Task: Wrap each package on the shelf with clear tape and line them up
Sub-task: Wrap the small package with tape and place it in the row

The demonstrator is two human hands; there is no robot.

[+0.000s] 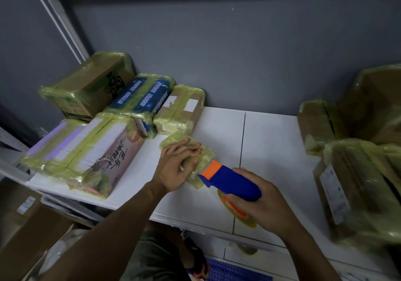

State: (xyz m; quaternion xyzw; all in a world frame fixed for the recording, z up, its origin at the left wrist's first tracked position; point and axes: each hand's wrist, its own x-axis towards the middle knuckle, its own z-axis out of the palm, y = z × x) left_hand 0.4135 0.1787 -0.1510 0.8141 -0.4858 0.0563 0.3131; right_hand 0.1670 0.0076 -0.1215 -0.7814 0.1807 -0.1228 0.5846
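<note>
Nearest, at 5 o'clock in the scene, the right hand (268,200) has its fingers (238,202) curled round the blue body of the tape dispenser (230,180). Its orange nose points toward 10 o'clock and meets the near end of the small package (204,161). The yellowish tape roll (240,216) hangs under the dispenser, low over the white shelf (271,146) (whether it touches the shelf I cannot tell).

At 10 o'clock from the dispenser, the left hand (176,168) lies on the small package. Its fingers (188,148) are fairly straight and spread flat across the top, pressing down rather than gripping, with the thumb along the near side. The package sits mid-shelf and is already filmed in greenish tape. It lies under the left fingers and at the tip of what the right fingers carry.

The step in hand looks like laying or finishing a band of tape. To do it well, the left hand should press firmly so the light package does not slide as the tape pulls. The nose should stay low and the tape taut, and the left fingers should keep out of its path.

Farther off, from 9 to 11 o'clock, wrapped packages stand together: the pink package (91,157), the blue package (141,98), a brown box (180,109) and a larger carton (91,83) at the wall. At 3 o'clock more taped cartons (358,185) wait, well apart from the hands.
</note>
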